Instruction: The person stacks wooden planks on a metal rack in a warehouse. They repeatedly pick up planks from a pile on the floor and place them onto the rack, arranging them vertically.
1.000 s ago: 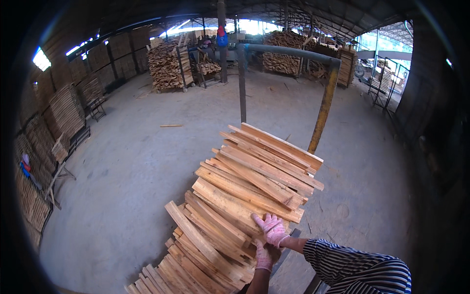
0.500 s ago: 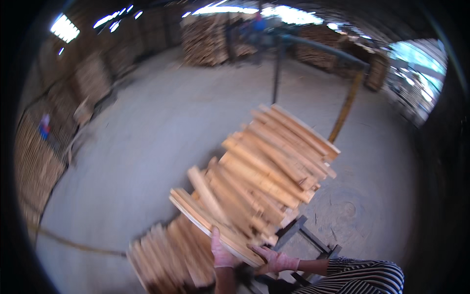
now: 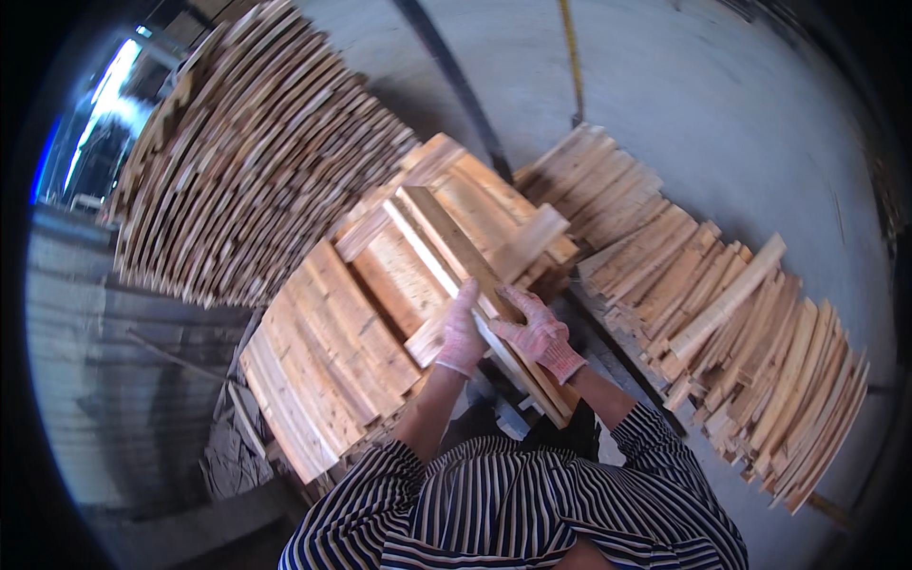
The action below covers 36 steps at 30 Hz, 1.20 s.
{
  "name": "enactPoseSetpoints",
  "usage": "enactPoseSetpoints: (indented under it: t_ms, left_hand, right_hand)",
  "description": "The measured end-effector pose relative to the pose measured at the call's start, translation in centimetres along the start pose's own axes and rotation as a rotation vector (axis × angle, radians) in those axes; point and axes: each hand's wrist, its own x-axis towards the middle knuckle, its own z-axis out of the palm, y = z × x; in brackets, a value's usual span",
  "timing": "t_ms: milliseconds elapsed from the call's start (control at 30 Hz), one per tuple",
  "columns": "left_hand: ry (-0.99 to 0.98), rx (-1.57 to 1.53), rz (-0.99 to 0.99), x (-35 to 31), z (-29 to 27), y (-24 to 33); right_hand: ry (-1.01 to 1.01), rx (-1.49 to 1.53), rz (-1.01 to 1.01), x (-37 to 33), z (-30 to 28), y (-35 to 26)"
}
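Note:
Both my hands wear pink-and-white work gloves. Between them lie long wooden boards (image 3: pixel 450 234), at least two side by side, slanting from the middle of the view toward my body. My left hand (image 3: pixel 463 332) grips their left edge, and my right hand (image 3: pixel 540 336) is closed round the right side, fingers across the top. Beneath the far end of these boards is a stack of wider, flat wooden boards (image 3: pixel 389 266). A short board (image 3: pixel 532 242) lies crosswise on that stack, beside the held ones. Another short crosspiece (image 3: pixel 429 337) shows just by my left hand.
A tall pile of stacked boards (image 3: pixel 266 161) rises at the far left. To the right, loose boards (image 3: pixel 741 332) lie in a long row. A flat board stack (image 3: pixel 323 361) stands at near left. Dark metal bars (image 3: pixel 456 81) and a yellow post (image 3: pixel 572 57) stand beyond.
My view has swung from the open floor and the loose row of boards to the flat stacks. The boards in my hands have moved with me, away from that row, which is now at right.

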Motion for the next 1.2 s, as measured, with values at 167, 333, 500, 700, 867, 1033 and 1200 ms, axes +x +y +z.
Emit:
enactPoseSetpoints:
  t_ms: [167, 333, 500, 700, 867, 1033, 1200]
  left_hand:
    - [0.257, 0.104, 0.22, -4.1, -9.9, 9.3]
    - [0.186, -0.026, 0.283, -7.2, -20.4, 14.6]
    - [0.216, 0.006, 0.226, -7.1, -23.9, 16.8]
    - [0.101, -0.029, 0.212, -2.3, -23.6, 17.4]
    - [0.054, 1.09, 0.398, 1.3, -31.4, 19.2]
    - [0.09, 2.208, 0.242, 1.5, -26.5, 18.6]
    - [0.123, 2.282, 0.237, 1.4, -28.0, 18.5]
  right_hand:
    - [-0.145, -0.355, 0.14, 5.6, 8.7, -3.5]
    - [-0.181, -0.549, 0.047, 10.9, 16.9, -5.7]
    - [-0.248, -0.54, -0.161, 12.1, 24.4, -4.4]
    - [-0.341, -0.332, -0.147, 7.7, 27.4, -7.2]
    - [-0.069, -0.321, -0.1, 12.5, 22.5, -9.0]
    - [0.135, -0.734, -0.104, 16.1, 21.0, -5.4]
    - [-0.023, -0.517, -0.093, 14.7, 22.0, -4.9]
